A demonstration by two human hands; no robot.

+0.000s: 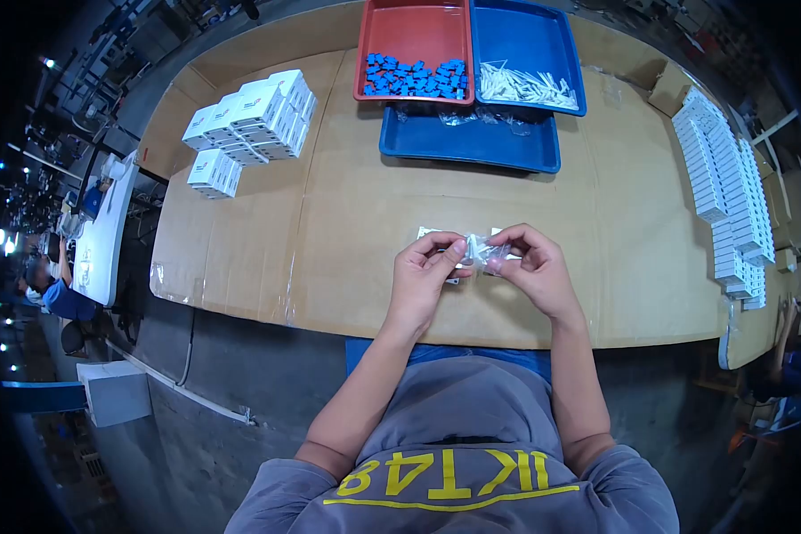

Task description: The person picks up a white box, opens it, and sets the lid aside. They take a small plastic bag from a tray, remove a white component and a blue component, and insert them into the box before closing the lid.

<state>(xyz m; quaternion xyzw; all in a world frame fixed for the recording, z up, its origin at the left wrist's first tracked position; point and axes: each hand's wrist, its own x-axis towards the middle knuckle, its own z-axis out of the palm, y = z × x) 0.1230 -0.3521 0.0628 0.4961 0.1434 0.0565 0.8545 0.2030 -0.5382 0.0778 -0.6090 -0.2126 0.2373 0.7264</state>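
Plastic packet (479,251) — pinched by fingers (451,254)

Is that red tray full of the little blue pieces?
No, only partly filled: the blue pieces lie across the near end of the red tray, with bare red floor showing beyond.

The red tray (414,27) is of smooth plastic with a soft gloss. To its right, the blue tray (521,31) looks the same. Below the red tray, the bag (479,252) is thin clear plastic, wrinkled and shiny; farther below, the shirt (472,400) is matt cloth. To its left, the boxes (262,107) look like smooth paperboard.
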